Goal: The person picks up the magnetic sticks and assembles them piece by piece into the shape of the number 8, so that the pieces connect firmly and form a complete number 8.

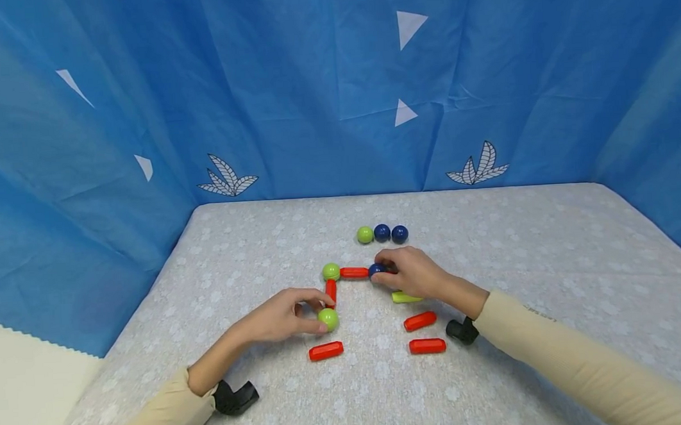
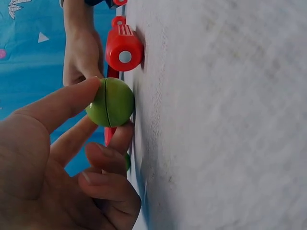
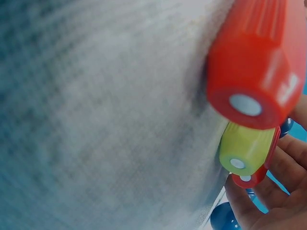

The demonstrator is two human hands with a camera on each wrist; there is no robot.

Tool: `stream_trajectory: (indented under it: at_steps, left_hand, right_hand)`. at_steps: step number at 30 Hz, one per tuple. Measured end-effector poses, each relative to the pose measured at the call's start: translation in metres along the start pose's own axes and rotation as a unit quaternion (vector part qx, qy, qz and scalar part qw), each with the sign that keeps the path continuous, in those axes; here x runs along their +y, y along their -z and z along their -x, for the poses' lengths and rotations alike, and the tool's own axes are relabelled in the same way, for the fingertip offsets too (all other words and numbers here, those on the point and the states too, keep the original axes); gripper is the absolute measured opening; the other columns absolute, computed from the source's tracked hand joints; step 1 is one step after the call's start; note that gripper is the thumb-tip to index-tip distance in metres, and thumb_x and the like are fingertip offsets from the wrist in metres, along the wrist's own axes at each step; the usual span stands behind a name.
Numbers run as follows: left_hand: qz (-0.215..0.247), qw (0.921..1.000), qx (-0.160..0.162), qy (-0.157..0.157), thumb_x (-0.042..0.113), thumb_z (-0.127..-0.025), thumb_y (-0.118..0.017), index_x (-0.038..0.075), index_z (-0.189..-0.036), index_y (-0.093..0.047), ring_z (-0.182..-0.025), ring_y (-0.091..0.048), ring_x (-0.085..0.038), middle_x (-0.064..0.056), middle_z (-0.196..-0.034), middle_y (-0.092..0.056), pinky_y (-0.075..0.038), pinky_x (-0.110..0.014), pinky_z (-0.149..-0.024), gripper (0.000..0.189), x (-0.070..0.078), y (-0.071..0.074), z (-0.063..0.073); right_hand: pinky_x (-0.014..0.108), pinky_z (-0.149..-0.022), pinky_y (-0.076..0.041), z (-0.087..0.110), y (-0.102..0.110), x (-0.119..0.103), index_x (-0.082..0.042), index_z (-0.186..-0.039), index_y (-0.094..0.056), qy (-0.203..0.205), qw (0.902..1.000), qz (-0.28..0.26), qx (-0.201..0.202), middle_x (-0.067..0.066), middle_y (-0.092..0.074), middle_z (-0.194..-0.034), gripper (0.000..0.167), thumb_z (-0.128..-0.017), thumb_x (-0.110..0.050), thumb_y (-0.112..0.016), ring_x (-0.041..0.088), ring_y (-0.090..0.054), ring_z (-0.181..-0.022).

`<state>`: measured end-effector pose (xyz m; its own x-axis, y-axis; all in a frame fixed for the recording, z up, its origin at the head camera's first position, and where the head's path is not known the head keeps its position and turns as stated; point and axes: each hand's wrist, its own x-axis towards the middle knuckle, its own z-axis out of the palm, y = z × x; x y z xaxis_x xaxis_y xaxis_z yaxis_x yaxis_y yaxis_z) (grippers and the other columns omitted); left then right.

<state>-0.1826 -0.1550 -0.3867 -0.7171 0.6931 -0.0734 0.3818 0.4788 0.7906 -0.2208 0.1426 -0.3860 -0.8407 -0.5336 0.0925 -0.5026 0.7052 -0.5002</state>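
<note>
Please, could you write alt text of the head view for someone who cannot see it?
A person's left hand pinches a green ball and the right hand holds a dark blue ball on a tablecloth. Red rods run from another green ball toward both. Three balls lie behind; three loose red rods and a yellow-green rod lie nearer.

blue curtain [image 1: 310, 79] with white triangles [image 1: 410, 28], pale floral tablecloth [image 1: 552, 278]
</note>
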Motion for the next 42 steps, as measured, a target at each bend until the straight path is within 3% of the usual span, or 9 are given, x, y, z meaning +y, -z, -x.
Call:
stream_trajectory:
  at_steps: [10, 17, 27, 34, 42]
  left_hand:
    - [-0.008, 0.9988, -0.045, 0.014, 0.032, -0.086, -0.078, 0.013, -0.139, -0.056, -0.075, -0.053, -0.018, 0.001, -0.101, -0.062, -0.044, -0.030, -0.062, 0.060, -0.003, 0.012, -0.014]
    - [-0.008, 0.9972, -0.073, 0.014, 0.030, -0.086, -0.078, 0.011, -0.136, -0.059, -0.072, -0.050, -0.018, 0.000, -0.098, -0.059, -0.042, -0.030, -0.060, 0.056, -0.006, 0.015, -0.021]
    - [-0.030, 0.9971, -0.068, 0.017, 0.031, -0.084, -0.080, 0.014, -0.127, -0.064, -0.076, -0.050, -0.017, 0.001, -0.096, -0.056, -0.041, -0.030, -0.066, 0.049, -0.004, 0.014, -0.025]
    - [-0.014, 0.9986, -0.050, 0.011, 0.030, -0.083, -0.081, 0.015, -0.126, -0.063, -0.072, -0.049, -0.016, 0.000, -0.098, -0.058, -0.040, -0.028, -0.063, 0.050, -0.007, 0.016, -0.023]
    - [0.006, 0.9987, -0.051, 0.006, 0.029, -0.084, -0.080, 0.013, -0.128, -0.062, -0.070, -0.053, -0.016, 0.000, -0.100, -0.061, -0.044, -0.030, -0.064, 0.050, -0.009, 0.015, -0.023]
  right_hand:
    - [0.033, -0.073, -0.049, 0.000, 0.000, 0.001, -0.005, -0.113, -0.068, 0.003, 1.0000, 0.004, 0.004, -0.001, -0.065, -0.091, 0.030, -0.094, -0.028, -0.070, 0.013, -0.056, -0.078]
    - [0.033, -0.075, -0.050, 0.000, -0.001, -0.001, -0.005, -0.114, -0.068, -0.001, 1.0000, -0.001, 0.001, -0.001, -0.066, -0.093, 0.032, -0.094, -0.029, -0.070, 0.013, -0.057, -0.080]
    - [0.033, -0.076, -0.050, -0.001, 0.000, 0.000, -0.005, -0.113, -0.068, -0.009, 1.0000, 0.002, -0.001, 0.000, -0.066, -0.093, 0.032, -0.093, -0.029, -0.071, 0.013, -0.058, -0.080]
    - [0.033, -0.075, -0.049, 0.000, 0.000, 0.000, -0.005, -0.113, -0.068, -0.003, 1.0000, 0.001, 0.003, -0.001, -0.066, -0.092, 0.031, -0.093, -0.029, -0.071, 0.013, -0.057, -0.079]
    - [0.034, -0.075, -0.050, 0.001, 0.001, -0.001, -0.005, -0.113, -0.068, -0.005, 1.0000, 0.000, 0.001, -0.001, -0.066, -0.092, 0.031, -0.094, -0.029, -0.070, 0.013, -0.058, -0.079]
